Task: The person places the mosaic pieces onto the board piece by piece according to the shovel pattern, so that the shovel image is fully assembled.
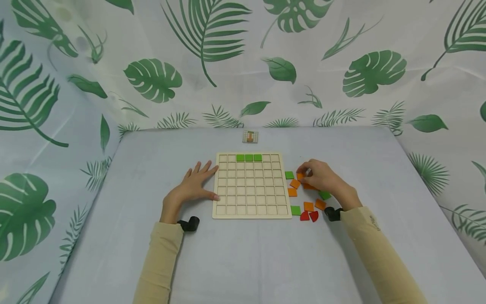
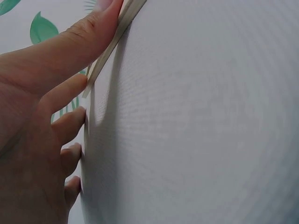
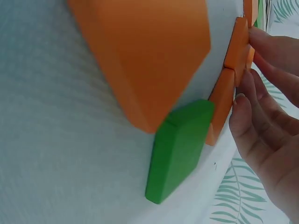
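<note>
A pale wooden grid board (image 1: 249, 190) lies flat, with three green tiles (image 1: 249, 158) side by side in its top row. My left hand (image 1: 195, 183) spreads its fingers at the board's left side, index fingertip at the edge and thumb on the lower left rim. In the left wrist view the thumb (image 2: 81, 39) rests over the board's edge (image 2: 122, 30). My right hand (image 1: 320, 175), right of the board, pinches an orange tile (image 1: 300, 176) among the loose pieces. In the right wrist view its fingers (image 3: 275, 51) touch an orange tile (image 3: 238, 46) low over the table.
Loose orange tiles (image 1: 309, 207), green tiles (image 1: 295, 210) and red quarter-round pieces (image 1: 313, 216) lie along the board's right side. A small card with a grid picture (image 1: 250, 137) lies behind the board. Leaf-patterned cloth (image 1: 228, 63) hangs around the table.
</note>
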A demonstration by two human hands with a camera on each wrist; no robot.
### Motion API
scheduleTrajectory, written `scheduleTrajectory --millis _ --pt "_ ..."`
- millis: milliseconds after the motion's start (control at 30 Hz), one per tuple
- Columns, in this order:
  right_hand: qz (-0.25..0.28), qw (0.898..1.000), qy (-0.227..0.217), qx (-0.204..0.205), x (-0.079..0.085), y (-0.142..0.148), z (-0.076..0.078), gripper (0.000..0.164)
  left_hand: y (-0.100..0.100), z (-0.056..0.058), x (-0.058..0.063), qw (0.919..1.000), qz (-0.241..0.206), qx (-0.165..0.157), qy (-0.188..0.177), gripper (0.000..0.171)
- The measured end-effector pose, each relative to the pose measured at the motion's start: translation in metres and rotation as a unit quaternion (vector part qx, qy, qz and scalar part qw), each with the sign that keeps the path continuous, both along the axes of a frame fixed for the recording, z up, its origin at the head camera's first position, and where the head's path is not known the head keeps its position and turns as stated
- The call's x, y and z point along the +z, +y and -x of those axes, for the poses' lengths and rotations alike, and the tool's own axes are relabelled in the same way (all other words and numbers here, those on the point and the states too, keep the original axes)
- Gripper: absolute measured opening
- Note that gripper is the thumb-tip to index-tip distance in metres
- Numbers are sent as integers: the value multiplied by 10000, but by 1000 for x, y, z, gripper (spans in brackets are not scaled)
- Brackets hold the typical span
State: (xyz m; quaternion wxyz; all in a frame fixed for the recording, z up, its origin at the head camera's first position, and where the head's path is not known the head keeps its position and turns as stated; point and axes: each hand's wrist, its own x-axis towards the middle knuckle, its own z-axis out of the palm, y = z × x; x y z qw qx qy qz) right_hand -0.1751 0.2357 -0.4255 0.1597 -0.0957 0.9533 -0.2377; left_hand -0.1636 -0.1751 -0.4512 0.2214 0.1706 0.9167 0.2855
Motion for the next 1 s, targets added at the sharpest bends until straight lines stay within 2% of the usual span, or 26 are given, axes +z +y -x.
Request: scheduleTrajectory --millis 300,533,733,1000 --pt "201 9992 79 -324 -7 -2 1 25 0 1 -1 10000 75 32 -12 108" --pt "313 9984 469 -23 -7 -1 3 24 -2 2 -3 9999 105 51 3 108" --pt "548 9965 629 50 -5 2 3 26 -1 2 -2 9999 151 37 24 109" --pt "835 9956 429 -50 -5 -4 10 26 -2 3 -4 9998 201 48 38 109"
